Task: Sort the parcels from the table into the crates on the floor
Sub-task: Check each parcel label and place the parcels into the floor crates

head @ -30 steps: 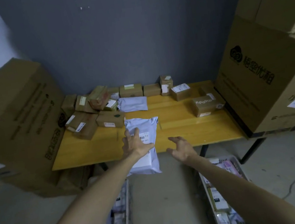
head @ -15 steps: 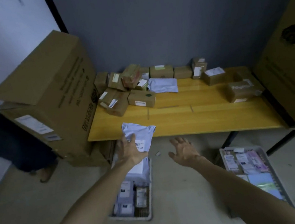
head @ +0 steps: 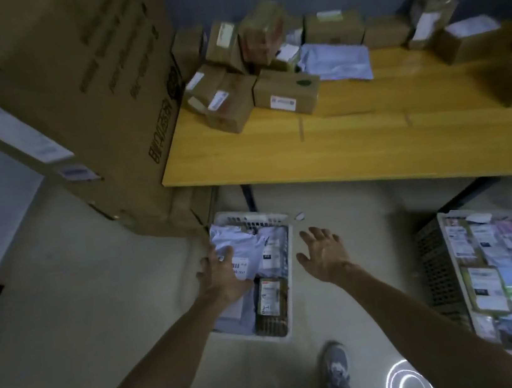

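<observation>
My left hand (head: 221,276) holds a white mailer bag (head: 239,252) with a barcode label over the left crate (head: 289,274) on the floor, its fingers curled round the bag's edge. The crate holds other white bags and a brown parcel (head: 269,297). My right hand (head: 322,253) hovers to the right of that crate with fingers spread, holding nothing. On the yellow table (head: 356,146) lie several brown cardboard parcels (head: 288,90) and another white mailer bag (head: 336,60). A second crate (head: 455,264) full of parcels stands on the floor at the right.
A big cardboard box (head: 87,102) stands at the table's left end, close behind the left crate. Black table legs (head: 248,195) run down behind the crates. My shoes (head: 336,366) are on the bare floor between the two crates.
My left hand carried the white mailer bag from the table edge down over the left crate. My right hand followed downward, still spread. The view turned left and down.
</observation>
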